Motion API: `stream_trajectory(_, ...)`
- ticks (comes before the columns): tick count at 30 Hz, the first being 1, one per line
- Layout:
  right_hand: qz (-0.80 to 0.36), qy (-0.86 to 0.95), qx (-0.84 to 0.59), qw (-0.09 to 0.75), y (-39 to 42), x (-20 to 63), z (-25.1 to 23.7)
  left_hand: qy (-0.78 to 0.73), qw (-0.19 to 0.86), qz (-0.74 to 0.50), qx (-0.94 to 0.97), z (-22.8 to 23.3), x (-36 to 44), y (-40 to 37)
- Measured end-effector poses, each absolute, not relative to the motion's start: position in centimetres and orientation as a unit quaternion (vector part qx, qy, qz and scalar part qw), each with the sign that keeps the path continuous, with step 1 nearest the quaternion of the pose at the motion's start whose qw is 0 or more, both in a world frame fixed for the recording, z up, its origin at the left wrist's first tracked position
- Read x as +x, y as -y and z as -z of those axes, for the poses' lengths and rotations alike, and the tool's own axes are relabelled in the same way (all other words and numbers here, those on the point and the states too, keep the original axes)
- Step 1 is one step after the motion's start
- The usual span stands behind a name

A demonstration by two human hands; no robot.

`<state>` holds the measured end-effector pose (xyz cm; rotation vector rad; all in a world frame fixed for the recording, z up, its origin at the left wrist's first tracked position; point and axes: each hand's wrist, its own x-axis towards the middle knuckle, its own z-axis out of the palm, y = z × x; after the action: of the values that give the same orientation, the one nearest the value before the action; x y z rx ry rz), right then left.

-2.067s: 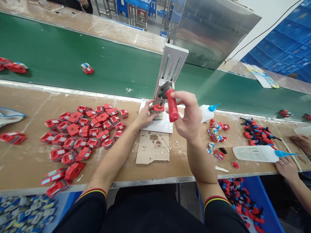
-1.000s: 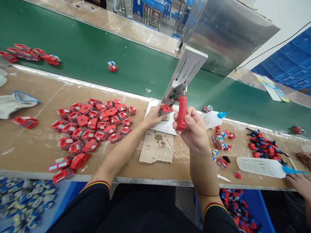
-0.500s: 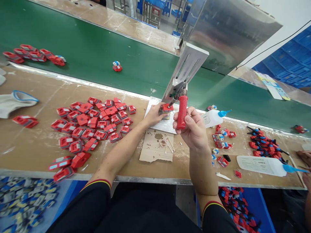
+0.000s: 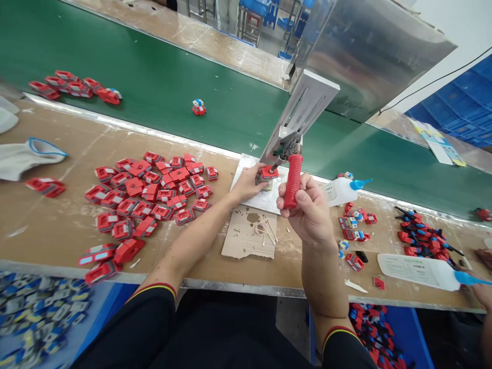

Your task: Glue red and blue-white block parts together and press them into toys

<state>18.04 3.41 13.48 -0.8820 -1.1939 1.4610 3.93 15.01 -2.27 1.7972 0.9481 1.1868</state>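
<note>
My left hand [image 4: 249, 183] has its fingers closed on a small red plastic toy part [image 4: 269, 172], which sits on the metal base plate [image 4: 240, 171] of a hand-lever toggle press [image 4: 286, 136]. The press's plunger tip comes down onto the part, seemingly touching it. My right hand [image 4: 310, 205] is wrapped round the red ribbed lever handle [image 4: 294, 179], which stands nearly upright. Below the plate lies a piece of cardboard [image 4: 240, 241] with cotton swabs on it. Left of my left hand is a heap of red toy parts [image 4: 149, 192].
Behind the press runs a green conveyor belt [image 4: 154, 82] carrying red parts [image 4: 79, 88]. To the right are squeeze bottles [image 4: 338, 192], red-and-black pieces [image 4: 423, 233] and another person's hand [image 4: 480, 287]. Bins of parts [image 4: 42, 312] stand below the front edge. A white glove [image 4: 31, 156] lies left.
The camera view has shifted, so most things appear farther right in the picture. My left hand still holds the red part and my right hand the lever handle, with little visible movement.
</note>
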Motion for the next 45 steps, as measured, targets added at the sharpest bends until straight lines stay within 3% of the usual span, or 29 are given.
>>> stream_trajectory(12,-0.616,0.486,-0.345,0.514,-3.4,18.1,-12.9,-0.371,0.372,-0.477,0.705,2.4,4.1,-15.2)
stream_trajectory(21,-0.601,0.493,-0.382,0.500,-3.2,18.1,-13.4,-0.366,0.419,-0.466,0.689,2.5,3.9,-15.2)
stream_trajectory(31,-0.542,0.560,-0.454,0.432,-4.2,18.5,-9.1,-0.335,0.494,-0.472,0.648,3.3,3.9,-15.5)
stream_trajectory(37,-0.453,0.568,-0.491,0.480,-6.9,18.0,-4.4,-0.334,0.464,-0.473,0.670,2.5,3.6,-15.6)
stream_trajectory(45,-0.445,0.560,-0.458,0.528,-7.3,19.1,-3.2,-0.342,0.416,-0.479,0.693,2.9,3.5,-15.9)
